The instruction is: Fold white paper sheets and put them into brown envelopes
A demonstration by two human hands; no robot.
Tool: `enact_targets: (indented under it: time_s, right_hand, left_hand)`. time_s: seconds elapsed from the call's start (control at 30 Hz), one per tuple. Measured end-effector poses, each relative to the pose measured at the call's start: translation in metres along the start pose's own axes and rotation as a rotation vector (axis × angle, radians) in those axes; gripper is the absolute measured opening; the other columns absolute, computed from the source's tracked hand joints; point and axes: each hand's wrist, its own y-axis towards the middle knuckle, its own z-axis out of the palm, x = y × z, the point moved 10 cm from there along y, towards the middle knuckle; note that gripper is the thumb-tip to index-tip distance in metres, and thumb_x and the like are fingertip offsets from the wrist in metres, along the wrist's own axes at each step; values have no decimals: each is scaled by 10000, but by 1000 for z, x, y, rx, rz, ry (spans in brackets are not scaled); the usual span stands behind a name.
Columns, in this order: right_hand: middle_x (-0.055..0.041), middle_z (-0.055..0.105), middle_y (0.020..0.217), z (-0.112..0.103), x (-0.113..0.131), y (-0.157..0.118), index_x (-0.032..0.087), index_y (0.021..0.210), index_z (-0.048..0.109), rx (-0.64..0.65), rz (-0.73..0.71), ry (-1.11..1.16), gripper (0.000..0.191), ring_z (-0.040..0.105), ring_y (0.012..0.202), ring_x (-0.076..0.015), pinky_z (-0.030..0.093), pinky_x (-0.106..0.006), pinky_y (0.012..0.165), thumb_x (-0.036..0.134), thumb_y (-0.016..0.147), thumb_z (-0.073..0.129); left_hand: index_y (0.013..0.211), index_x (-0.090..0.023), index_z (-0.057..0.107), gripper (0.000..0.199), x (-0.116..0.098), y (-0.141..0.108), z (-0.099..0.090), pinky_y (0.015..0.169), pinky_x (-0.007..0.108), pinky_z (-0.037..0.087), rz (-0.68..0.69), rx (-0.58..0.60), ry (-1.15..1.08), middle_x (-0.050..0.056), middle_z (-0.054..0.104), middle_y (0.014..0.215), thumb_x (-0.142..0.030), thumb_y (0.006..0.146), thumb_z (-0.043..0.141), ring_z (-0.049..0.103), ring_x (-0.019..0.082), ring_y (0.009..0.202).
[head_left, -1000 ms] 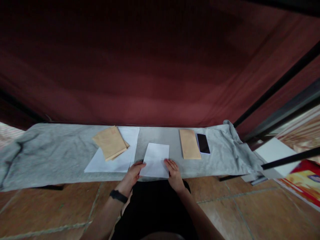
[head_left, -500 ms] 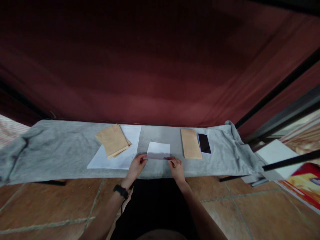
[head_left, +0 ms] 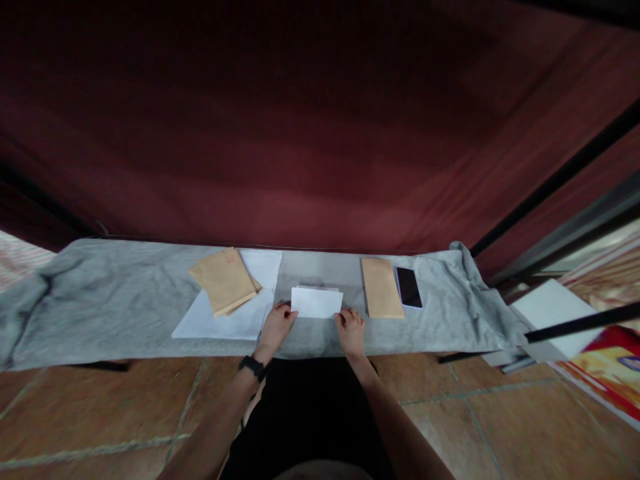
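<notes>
A white sheet of paper (head_left: 317, 303), folded over on itself, lies on the grey cloth between my hands, with a thin strip of its back layer showing along the far edge. My left hand (head_left: 278, 324) pinches its near left corner. At the near right corner, my right hand (head_left: 351, 328) has its fingers closed on the paper. Brown envelopes (head_left: 227, 280) overlap on top of white sheets (head_left: 200, 323) to the left. To the right lies another brown envelope (head_left: 383, 288), beside a dark-screened phone (head_left: 409, 287).
The grey cloth (head_left: 125, 300) covers a long narrow bench, wrinkled at both ends. A dark red curtain (head_left: 300, 167) hangs behind it. At the right are black metal bars (head_left: 545, 189), a white box (head_left: 555, 313) and a red and yellow package (head_left: 610, 367).
The paper's near part has been turned over towards the far edge, so the sheet now looks shorter and folded. Both hands still hold its near corners.
</notes>
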Motion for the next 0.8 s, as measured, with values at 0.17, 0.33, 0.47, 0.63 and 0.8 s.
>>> enact_targets:
  time_s: [0.17, 0.33, 0.47, 0.63, 0.8]
  right_hand:
    - [-86, 673, 1030, -1, 0, 0, 229, 940, 714, -27, -6, -24, 233, 579, 983, -247, 408, -375, 869, 329, 978, 508]
    - [-84, 662, 1097, -1, -1, 0, 224, 980, 708, -16, -1, -23, 175, 563, 1031, -248, 404, -372, 882, 323, 949, 568]
    - [-61, 673, 1114, -2, 1, -1, 231, 970, 712, 9, -49, 45, 133, 575, 1044, -223, 408, -346, 883, 272, 928, 593]
    - [-57, 691, 1093, -1, 4, -2, 219, 921, 712, 44, -83, 97, 183, 600, 1024, -212, 412, -354, 905, 305, 953, 553]
    - [-78, 678, 1115, -2, 2, -1, 212, 946, 702, 8, -32, 73, 237, 584, 1058, -229, 416, -374, 916, 333, 976, 500]
  left_hand:
    - [701, -196, 653, 188, -3, 0, 0, 835, 294, 478, -4, 10, 33, 68, 658, 885, -284, 861, 607, 643, 202, 822]
    - [719, -196, 657, 151, -3, 0, 2, 791, 288, 472, 16, 13, 36, 58, 652, 872, -251, 850, 608, 632, 192, 783]
    - [758, -205, 671, 97, -1, -2, 2, 797, 272, 470, 51, 9, 15, 38, 653, 863, -203, 829, 605, 631, 185, 826]
    - [729, -198, 668, 178, 1, -1, 1, 769, 283, 468, 44, -1, 19, 41, 655, 825, -280, 863, 583, 630, 186, 793]
    - [694, -195, 650, 268, -2, 1, 2, 734, 280, 450, 9, 19, 69, 53, 660, 819, -336, 903, 558, 636, 184, 752]
